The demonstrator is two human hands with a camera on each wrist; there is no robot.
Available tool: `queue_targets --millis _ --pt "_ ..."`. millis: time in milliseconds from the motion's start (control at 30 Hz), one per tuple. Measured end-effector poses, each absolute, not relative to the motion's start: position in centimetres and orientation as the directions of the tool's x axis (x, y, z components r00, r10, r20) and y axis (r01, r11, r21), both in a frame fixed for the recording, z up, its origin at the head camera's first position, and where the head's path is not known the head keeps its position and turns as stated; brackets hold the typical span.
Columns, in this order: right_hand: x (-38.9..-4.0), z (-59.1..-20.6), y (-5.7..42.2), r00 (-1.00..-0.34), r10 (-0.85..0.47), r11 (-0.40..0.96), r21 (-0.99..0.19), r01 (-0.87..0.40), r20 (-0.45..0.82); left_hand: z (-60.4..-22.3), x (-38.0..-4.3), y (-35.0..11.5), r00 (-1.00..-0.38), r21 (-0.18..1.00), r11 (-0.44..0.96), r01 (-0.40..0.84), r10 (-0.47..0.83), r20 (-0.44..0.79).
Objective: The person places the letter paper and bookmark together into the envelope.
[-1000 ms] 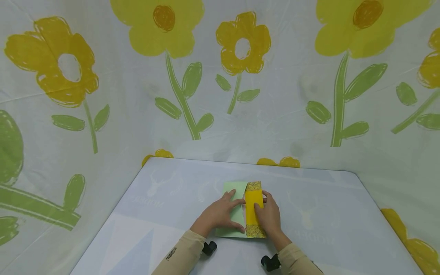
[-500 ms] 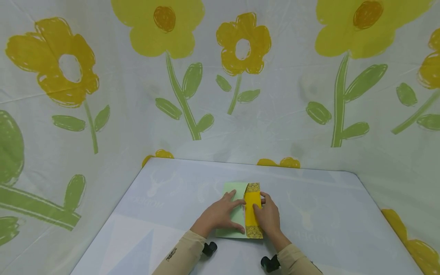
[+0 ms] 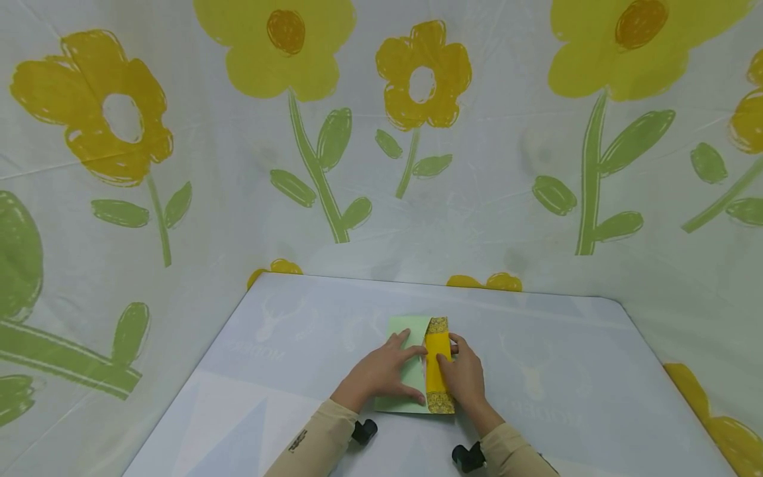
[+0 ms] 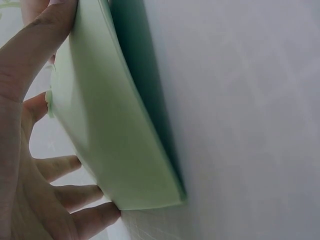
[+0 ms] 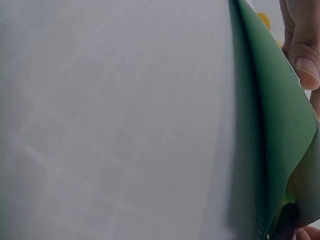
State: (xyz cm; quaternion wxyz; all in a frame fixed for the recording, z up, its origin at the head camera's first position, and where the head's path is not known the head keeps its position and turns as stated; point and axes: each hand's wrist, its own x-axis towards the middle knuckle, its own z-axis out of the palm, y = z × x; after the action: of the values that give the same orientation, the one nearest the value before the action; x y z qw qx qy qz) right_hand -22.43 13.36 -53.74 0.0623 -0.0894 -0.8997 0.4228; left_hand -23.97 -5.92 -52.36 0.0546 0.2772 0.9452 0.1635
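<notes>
A folded light green paper piece (image 3: 414, 375) lies on the table, with a yellow panel (image 3: 434, 376) along its right side. Patterned gold bands cross the panel's two ends. A ragged pale edge runs where green meets yellow. My left hand (image 3: 380, 370) rests on the green part with its fingers spread, thumb and index finger near that ragged edge. With the thumb on top and fingers at the right edge, my right hand (image 3: 467, 376) pinches the yellow panel. In the right wrist view the underside (image 5: 282, 110) looks darker green and bulges up from the table.
The pale table (image 3: 554, 358) has faint printed figures and a rounded back right corner. A white curtain (image 3: 477, 199) with yellow flowers stands behind and at the sides. Black wrist cameras (image 3: 363, 431) sit under both forearms.
My right hand has shifted slightly left, and the panel's right edge has come with it, so the yellow strip looks narrower. The left hand stays in place.
</notes>
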Motion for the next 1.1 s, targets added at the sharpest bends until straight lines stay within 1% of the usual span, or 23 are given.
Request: queue_targets --millis 400,867,1100 --pt "-22.37 -53.62 13.06 -0.977 0.210 0.636 -0.765 0.104 0.041 -52.46 -23.99 -5.87 -0.834 0.345 0.783 0.518 0.552 -0.001" --pt "-22.31 -53.56 13.11 -0.971 0.231 0.638 -0.764 0.101 0.065 -51.91 -23.75 -5.88 -0.839 0.353 0.789 0.503 0.543 -0.019" --pt "-22.25 -53.50 13.08 -0.973 0.227 0.618 -0.779 0.106 0.048 -51.95 -23.76 -5.87 -0.840 0.363 0.786 0.501 0.543 -0.017"
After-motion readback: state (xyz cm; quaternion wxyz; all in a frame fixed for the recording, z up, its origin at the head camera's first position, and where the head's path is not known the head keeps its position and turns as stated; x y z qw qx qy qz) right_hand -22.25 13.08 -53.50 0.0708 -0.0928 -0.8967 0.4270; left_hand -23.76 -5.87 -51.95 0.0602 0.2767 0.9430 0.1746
